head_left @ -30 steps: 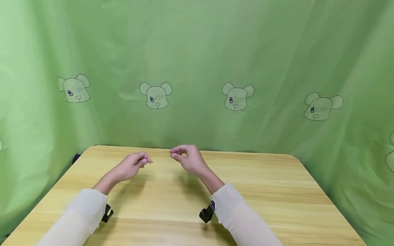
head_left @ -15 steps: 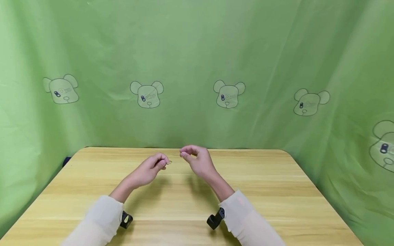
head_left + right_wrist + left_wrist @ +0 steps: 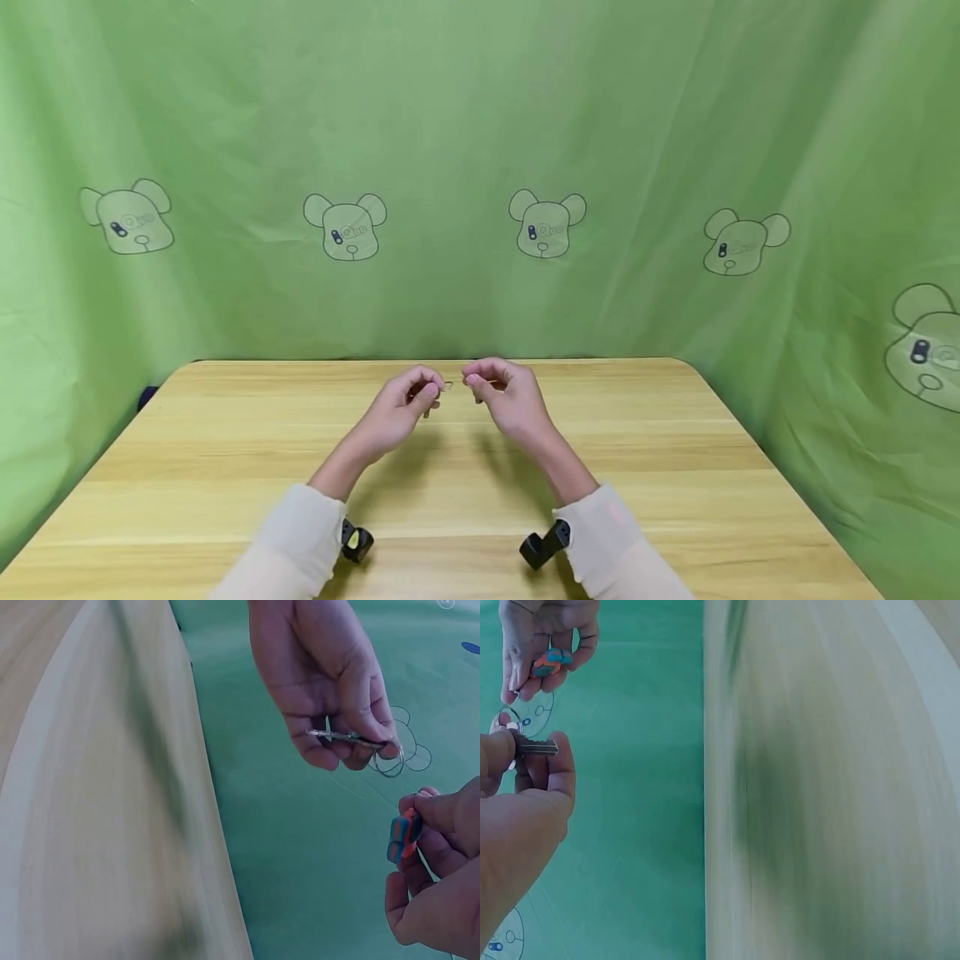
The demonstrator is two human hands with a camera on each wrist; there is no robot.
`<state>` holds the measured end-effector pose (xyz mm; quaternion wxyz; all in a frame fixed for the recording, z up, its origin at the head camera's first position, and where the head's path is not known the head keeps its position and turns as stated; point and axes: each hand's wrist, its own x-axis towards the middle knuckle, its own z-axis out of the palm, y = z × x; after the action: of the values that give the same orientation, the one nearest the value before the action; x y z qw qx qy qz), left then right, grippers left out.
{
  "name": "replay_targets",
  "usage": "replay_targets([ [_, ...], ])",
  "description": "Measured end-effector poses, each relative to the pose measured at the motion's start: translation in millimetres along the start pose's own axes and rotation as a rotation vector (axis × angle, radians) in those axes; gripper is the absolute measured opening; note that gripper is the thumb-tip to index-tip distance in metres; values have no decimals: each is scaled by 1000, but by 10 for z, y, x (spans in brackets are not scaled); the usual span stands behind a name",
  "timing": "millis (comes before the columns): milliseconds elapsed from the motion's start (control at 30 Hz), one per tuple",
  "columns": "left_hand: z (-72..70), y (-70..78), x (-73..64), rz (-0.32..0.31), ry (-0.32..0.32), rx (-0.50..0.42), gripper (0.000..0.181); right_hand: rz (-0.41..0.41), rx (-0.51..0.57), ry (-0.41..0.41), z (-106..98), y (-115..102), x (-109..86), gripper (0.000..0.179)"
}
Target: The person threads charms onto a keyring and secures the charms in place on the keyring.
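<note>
Between thumb and fingers, my left hand [image 3: 396, 410] pinches a metal key [image 3: 537, 748]. A split ring [image 3: 388, 763] sticks out past its fingertips toward the other hand. My right hand [image 3: 516, 404] pinches a small blue-and-orange charm [image 3: 403, 836], whose exact shape is partly covered by the fingers. Both hands are raised above the table, fingertips facing each other with a narrow gap. In the left wrist view the ring lies just below the right fingertips, where a tiny metal bit [image 3: 517, 693] shows.
Below the hands is a wood-grain table [image 3: 465, 500] with rounded far corners. A green curtain [image 3: 450, 125] printed with bear heads hangs behind it and along both sides. Black wrist cameras [image 3: 357, 543] are strapped at the cuffs of light sleeves.
My left hand has moved right with the key and ring, narrowing the gap to my right hand. The right hand has shifted slightly right in the head view, which has turned a little.
</note>
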<state>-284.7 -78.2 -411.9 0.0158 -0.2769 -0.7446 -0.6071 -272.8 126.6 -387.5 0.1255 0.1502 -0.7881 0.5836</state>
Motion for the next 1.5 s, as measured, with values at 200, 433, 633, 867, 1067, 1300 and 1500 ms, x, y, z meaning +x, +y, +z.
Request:
replay_targets([
  [200,98,16,-24,-75,100,-43,15,-63,-45,-7,18,-12,-6,8],
  [433,126,20,-49,-114,168,-87,14,-159,-86,-26,72,-26,7,11],
  [633,151,61,-43,-123,192,-106,14,-252,-138,-6,69,-30,-26,9],
  [867,188,105,-37,-128,190,-117,17,-317,-191,22,94,-30,-39,9],
  [1067,220,112,-35,-118,188,-122,17,-313,-187,48,107,-32,-55,11],
  [1300,246,132,-18,-118,180,-134,16,-296,-215,61,73,-32,-47,10],
  [1500,291,112,17,-119,183,-122,16,-304,-226,46,37,-36,-36,10],
])
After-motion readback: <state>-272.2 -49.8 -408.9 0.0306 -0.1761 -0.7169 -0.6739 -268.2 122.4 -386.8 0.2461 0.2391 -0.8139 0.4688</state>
